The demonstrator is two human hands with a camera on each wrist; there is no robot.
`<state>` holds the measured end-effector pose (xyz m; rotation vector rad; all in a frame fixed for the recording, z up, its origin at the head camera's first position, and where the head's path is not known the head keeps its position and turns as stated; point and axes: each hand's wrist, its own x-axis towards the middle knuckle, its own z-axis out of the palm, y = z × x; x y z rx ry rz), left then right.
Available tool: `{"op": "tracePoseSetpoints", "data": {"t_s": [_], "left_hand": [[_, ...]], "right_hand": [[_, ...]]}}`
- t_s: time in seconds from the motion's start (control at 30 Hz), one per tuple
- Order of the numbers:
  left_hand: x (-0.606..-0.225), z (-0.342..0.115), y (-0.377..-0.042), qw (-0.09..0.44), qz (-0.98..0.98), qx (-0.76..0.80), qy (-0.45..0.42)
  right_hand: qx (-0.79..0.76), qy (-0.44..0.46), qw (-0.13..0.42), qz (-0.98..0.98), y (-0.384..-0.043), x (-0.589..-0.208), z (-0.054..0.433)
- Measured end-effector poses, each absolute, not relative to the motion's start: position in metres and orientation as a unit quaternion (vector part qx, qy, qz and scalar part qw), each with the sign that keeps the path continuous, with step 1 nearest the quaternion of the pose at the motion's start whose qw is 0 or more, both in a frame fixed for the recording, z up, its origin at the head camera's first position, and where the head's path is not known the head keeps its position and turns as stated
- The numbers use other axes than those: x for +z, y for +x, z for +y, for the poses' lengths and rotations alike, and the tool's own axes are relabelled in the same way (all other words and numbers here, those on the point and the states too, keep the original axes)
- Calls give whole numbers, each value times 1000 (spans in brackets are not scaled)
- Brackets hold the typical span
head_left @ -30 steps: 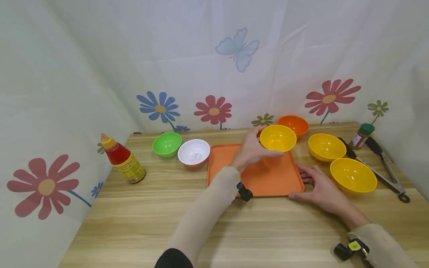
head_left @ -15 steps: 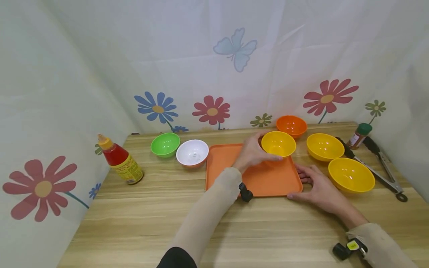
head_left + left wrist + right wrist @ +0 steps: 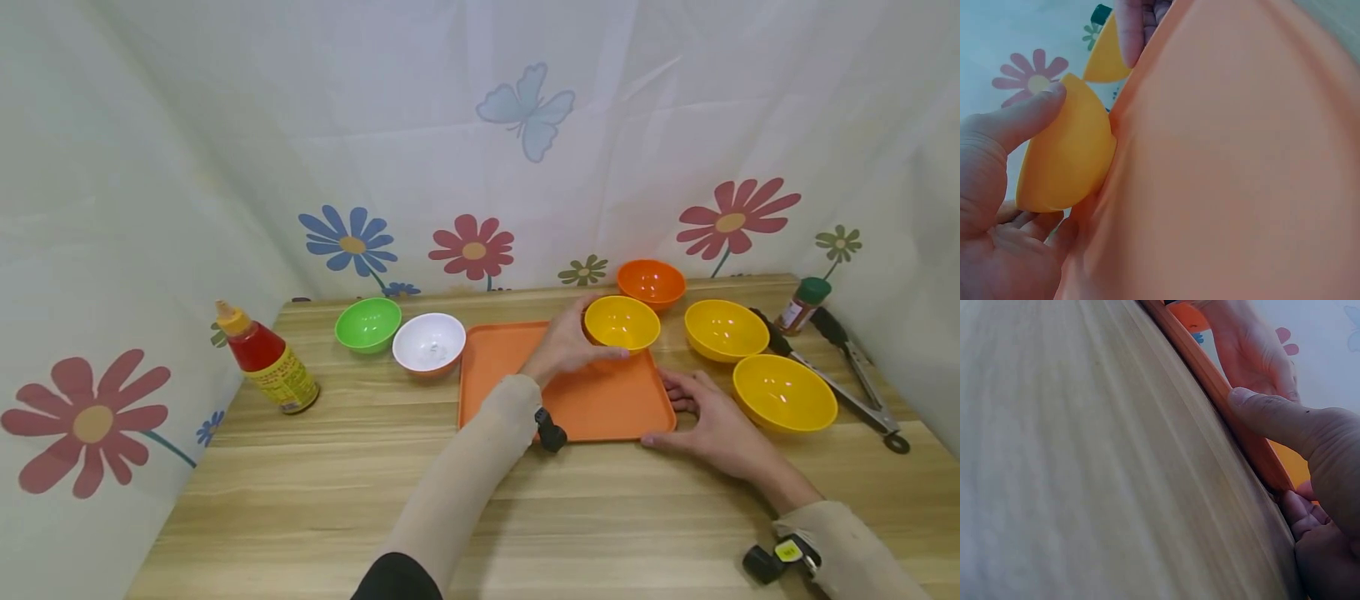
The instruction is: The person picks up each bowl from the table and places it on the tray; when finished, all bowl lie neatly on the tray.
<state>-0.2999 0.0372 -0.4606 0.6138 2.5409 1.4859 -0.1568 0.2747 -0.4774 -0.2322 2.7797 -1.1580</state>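
Note:
Toward the back right of the orange tray (image 3: 600, 408), my left hand (image 3: 566, 343) holds a small yellow bowl (image 3: 622, 323) upright, thumb on the near side and fingers round the far side. The left wrist view shows the thumb pressed on the wall of the yellow bowl (image 3: 1069, 153), whose base is right at the tray. My right hand (image 3: 720, 427) grips the tray's near right corner. In the right wrist view, the right thumb lies against the edge of the tray (image 3: 1250, 434) and the fingers are bent at its other side.
Yellow bowls (image 3: 783, 393) and an orange bowl (image 3: 651, 283) stand right and behind. Tongs (image 3: 847, 387) lie by a green-capped jar (image 3: 802, 305) at far right. A green bowl (image 3: 367, 325), a white bowl (image 3: 429, 342) and a sauce bottle (image 3: 277, 367) stand left.
My left hand has lowered the small yellow bowl a little toward the tray. My right hand stays at the tray's corner. The whole view has shifted slightly.

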Motion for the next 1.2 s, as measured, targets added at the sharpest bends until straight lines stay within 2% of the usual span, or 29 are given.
{"op": "tracePoseSetpoints", "data": {"t_s": [0.23, 0.5, 0.73, 1.2], "left_hand": [[-457, 33, -297, 78, 826, 521, 199], [-454, 23, -295, 66, 817, 531, 215], [-430, 15, -292, 52, 816, 534, 215], [-382, -15, -283, -37, 789, 546, 280]], "right_hand": [[-381, -76, 63, 919, -157, -477, 275], [-378, -73, 65, 921, -157, -478, 274], [-381, -73, 64, 919, -156, -477, 273], [-379, -79, 60, 920, -154, -475, 272]]}}
